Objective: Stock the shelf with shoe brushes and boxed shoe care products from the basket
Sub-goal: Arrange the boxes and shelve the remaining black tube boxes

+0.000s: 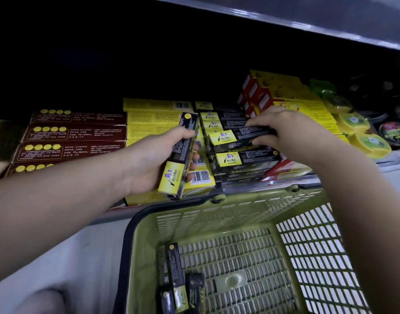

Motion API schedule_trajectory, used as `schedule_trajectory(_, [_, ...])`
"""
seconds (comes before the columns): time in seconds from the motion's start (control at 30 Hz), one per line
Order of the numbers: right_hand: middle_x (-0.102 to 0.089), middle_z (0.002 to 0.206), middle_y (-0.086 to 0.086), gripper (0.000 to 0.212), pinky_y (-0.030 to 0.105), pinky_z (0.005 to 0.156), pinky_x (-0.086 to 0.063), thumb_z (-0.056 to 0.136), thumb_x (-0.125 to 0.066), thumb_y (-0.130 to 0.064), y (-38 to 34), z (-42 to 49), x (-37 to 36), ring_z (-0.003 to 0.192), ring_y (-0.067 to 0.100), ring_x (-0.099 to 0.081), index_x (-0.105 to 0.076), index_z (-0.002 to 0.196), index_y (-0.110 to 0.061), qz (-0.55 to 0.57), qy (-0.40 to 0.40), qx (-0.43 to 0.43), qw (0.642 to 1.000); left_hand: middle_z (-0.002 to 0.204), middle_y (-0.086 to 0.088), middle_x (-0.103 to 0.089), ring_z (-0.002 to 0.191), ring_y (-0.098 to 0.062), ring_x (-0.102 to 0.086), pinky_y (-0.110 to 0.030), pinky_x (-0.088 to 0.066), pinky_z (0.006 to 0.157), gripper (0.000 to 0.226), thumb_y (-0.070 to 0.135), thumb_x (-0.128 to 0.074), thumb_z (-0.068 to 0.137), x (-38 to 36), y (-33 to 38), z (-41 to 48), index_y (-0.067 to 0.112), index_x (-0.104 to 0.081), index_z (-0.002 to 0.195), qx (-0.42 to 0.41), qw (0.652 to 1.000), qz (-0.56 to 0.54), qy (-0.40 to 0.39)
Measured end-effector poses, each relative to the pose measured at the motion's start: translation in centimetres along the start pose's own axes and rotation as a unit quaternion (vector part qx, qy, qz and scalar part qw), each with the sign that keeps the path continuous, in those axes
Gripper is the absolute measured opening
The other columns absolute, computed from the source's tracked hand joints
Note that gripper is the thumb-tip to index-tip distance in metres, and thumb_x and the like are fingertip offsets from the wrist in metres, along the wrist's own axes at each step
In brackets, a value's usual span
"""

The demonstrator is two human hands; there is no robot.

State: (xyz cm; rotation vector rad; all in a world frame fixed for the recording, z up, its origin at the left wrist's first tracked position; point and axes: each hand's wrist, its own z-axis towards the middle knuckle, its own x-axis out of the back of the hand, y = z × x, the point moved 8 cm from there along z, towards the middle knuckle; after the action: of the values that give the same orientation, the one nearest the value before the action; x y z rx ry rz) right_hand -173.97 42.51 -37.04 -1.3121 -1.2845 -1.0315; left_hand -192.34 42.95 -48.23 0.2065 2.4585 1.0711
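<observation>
Left grip [153, 159] is clamped round a black-and-yellow box [179, 155] above the shelf [307, 180] front. Right grip [282, 130] clasps the top box [235, 138] of a shelf stack, farther right. Spare boxes [176, 270] lie in the near green basket [239, 201].

You've got one green basket [239, 200], three black-and-yellow boxes [174, 264] lying inside it, and four dark red boxes [76, 133] with yellow dots showing at the far left.
</observation>
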Motion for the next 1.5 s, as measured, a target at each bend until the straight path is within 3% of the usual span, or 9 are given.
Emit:
schedule_trajectory(0.17, [-0.040, 0.142, 0.009, 0.045, 0.035, 0.097, -0.041, 0.094, -0.055, -0.019, 0.1, 0.7, -0.8, 0.125, 0.027, -0.044, -0.046, 0.137, -0.029, -0.099, -0.078, -0.020, 0.992, 0.086, -0.013, -0.074, 0.076, -0.026, -0.072, -0.035, -0.056, 0.055, 0.055, 0.045, -0.078, 0.051, -1.9, -1.1, -0.6, 0.005, -0.071, 0.087, -0.003, 0.999, -0.033, -0.028])
schedule_trajectory(0.47, [-0.020, 0.154, -0.008, 0.091, 0.025, 0.102, -0.028, 0.076, -0.077, -0.028, -2.2, -1.4, -3.2, 0.137, 0.017, -0.028, -0.019, 0.146, -0.037, 0.023, -0.158, 0.042, 0.986, 0.090, -0.012, -0.065, 0.065, -0.020, -0.064, -0.031, -0.057, 0.053, 0.030, 0.033, -0.061, 0.085, -2.5, -0.1, -1.8, 0.004, -0.067, 0.095, -0.029, 0.999, -0.021, 0.020])
schedule_trajectory(0.7, [-0.027, 0.145, -0.003, 0.072, 0.028, 0.103, -0.032, 0.081, -0.072, -0.024, -1.4, -1.1, -3.3, 0.131, 0.018, -0.036, -0.034, 0.143, -0.027, 0.040, -0.121, 0.027, 0.991, 0.081, -0.009, -0.061, 0.053, -0.017, -0.061, -0.028, -0.054, 0.050, 0.038, 0.025, -0.050, 0.089, -2.3, 0.5, -2.0, 0.006, -0.056, 0.121, -0.021, 1.000, -0.001, -0.001])
schedule_trajectory(0.93, [-0.016, 0.152, -0.011, 0.094, 0.021, 0.101, -0.023, 0.076, -0.076, -0.029, -4.0, -2.0, -1.1, 0.139, 0.014, -0.022, -0.015, 0.146, -0.041, 0.116, -0.014, 0.085, 0.990, 0.097, -0.008, -0.068, 0.099, -0.028, -0.061, -0.043, -0.049, 0.091, 0.041, 0.032, -0.074, 0.064, -1.4, 2.7, -2.3, 0.010, -0.062, 0.097, -0.096, 0.986, 0.118, 0.065])
schedule_trajectory(1.07, [-0.013, 0.155, -0.002, 0.069, 0.024, 0.106, -0.016, 0.076, -0.076, -0.029, -8.3, -2.4, 0.2, 0.140, 0.017, -0.012, -0.043, 0.137, -0.037, 0.074, 0.060, 0.196, 0.976, 0.096, -0.011, -0.071, 0.099, -0.025, -0.064, -0.038, -0.048, 0.091, 0.064, 0.042, -0.075, 0.044, -2.3, 4.0, -3.0, 0.012, -0.062, 0.100, -0.159, 0.969, 0.188, 0.035])
schedule_trajectory(1.17, [-0.036, 0.145, 0.001, 0.043, 0.023, 0.105, -0.021, 0.076, -0.075, -0.028, -8.4, -1.8, 0.6, 0.132, 0.020, -0.028, -0.064, 0.117, -0.023, 0.106, 0.055, 0.204, 0.972, 0.089, -0.004, -0.072, 0.083, -0.017, -0.066, -0.027, -0.050, 0.074, 0.056, 0.049, -0.070, 0.050, -2.8, 4.6, -3.4, 0.018, -0.064, 0.096, -0.187, 0.955, 0.228, 0.008])
schedule_trajectory(1.33, [-0.054, 0.111, -0.003, 0.037, 0.031, 0.094, -0.038, 0.083, -0.068, -0.024, -3.5, -0.3, 2.6, 0.111, 0.022, -0.049, -0.062, 0.120, -0.018, 0.109, 0.133, 0.109, 0.979, 0.107, 0.000, -0.068, 0.095, -0.015, -0.064, -0.033, -0.049, 0.088, 0.043, 0.051, -0.032, 0.095, -1.1, 4.0, -3.0, 0.021, -0.059, 0.111, -0.166, 0.973, 0.137, 0.082])
schedule_trajectory(1.4, [-0.056, 0.121, 0.003, 0.040, 0.031, 0.095, -0.036, 0.087, -0.064, -0.024, -2.1, 0.5, 1.9, 0.116, 0.025, -0.047, -0.058, 0.126, -0.021, 0.076, 0.117, 0.080, 0.987, 0.119, 0.006, -0.058, 0.094, -0.011, -0.059, -0.027, -0.047, 0.086, 0.038, 0.042, -0.042, 0.095, -1.9, 2.5, -2.7, 0.024, -0.048, 0.128, -0.169, 0.957, 0.222, 0.080])
schedule_trajectory(1.5, [-0.052, 0.133, 0.005, 0.041, 0.028, 0.096, -0.034, 0.090, -0.060, -0.025, -0.9, 1.6, 0.4, 0.123, 0.024, -0.044, -0.054, 0.131, -0.024, 0.053, 0.062, 0.055, 0.995, 0.137, 0.006, -0.034, 0.100, -0.009, -0.052, -0.020, -0.041, 0.076, 0.073, 0.035, -0.061, 0.087, -3.8, 0.5, -1.6, 0.022, -0.021, 0.146, -0.180, 0.903, 0.387, 0.050])
